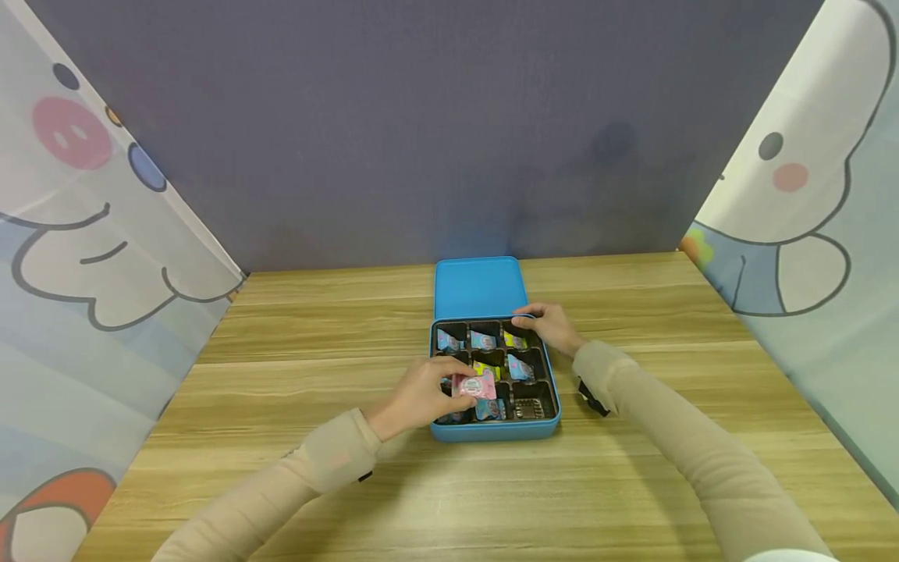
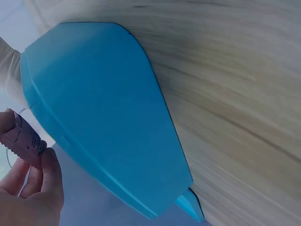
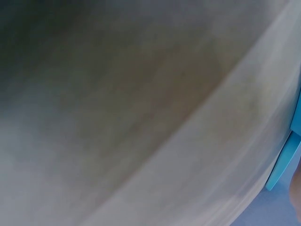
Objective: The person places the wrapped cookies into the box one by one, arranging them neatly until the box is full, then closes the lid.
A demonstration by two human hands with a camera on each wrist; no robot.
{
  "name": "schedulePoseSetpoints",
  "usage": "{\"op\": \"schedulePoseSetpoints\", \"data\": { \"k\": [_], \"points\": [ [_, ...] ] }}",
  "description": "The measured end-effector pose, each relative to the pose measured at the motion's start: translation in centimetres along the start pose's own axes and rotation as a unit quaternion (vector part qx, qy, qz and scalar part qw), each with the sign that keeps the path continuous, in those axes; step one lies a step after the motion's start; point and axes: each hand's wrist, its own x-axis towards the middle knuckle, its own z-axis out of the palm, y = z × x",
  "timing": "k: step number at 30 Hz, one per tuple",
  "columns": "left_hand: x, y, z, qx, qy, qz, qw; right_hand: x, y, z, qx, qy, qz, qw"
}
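A blue box [image 1: 495, 432] with a black divided tray inside stands on the table, its lid [image 1: 480, 289] folded back behind it. Small wrapped candies in blue and yellow lie in several compartments, such as a blue candy [image 1: 520, 368] in the right column. My left hand [image 1: 426, 393] pinches a pink wrapped candy [image 1: 480, 385] between thumb and fingers, above the box's left part. That pink candy [image 2: 27, 141] also shows in the left wrist view. My right hand [image 1: 555, 326] grips the box's far right corner, fingertips at the rim. Some left compartments are hidden by my left hand.
The front right compartment [image 1: 529, 408] shows a ridged floor. Wood-grain table [image 1: 316, 336] surrounds the box. Behind it rises a dark grey panel [image 1: 393, 156], with cartoon-printed curtains [image 1: 787, 203] at both sides. The right wrist view is mostly blurred.
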Motion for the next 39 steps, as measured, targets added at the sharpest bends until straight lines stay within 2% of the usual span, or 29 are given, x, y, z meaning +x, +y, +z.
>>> {"op": "schedulePoseSetpoints", "data": {
  "k": [17,23,31,39],
  "points": [
    [0.7,1.6,1.7,0.025,-0.048,0.016,0.9984,0.0,0.3,0.0,-0.004,0.001,0.001,1.0],
    [1.1,2.4,2.5,0.037,-0.043,0.034,0.9978,-0.1,0.2,0.0,-0.001,-0.001,0.004,1.0],
    [1.7,2.8,3.9,0.082,-0.039,0.054,0.9944,-0.1,0.1,0.0,-0.004,-0.006,0.002,1.0],
    [2.6,3.2,4.2,0.088,-0.045,0.055,0.9935,0.1,0.1,0.0,0.005,-0.006,-0.002,1.0]
  ]
}}
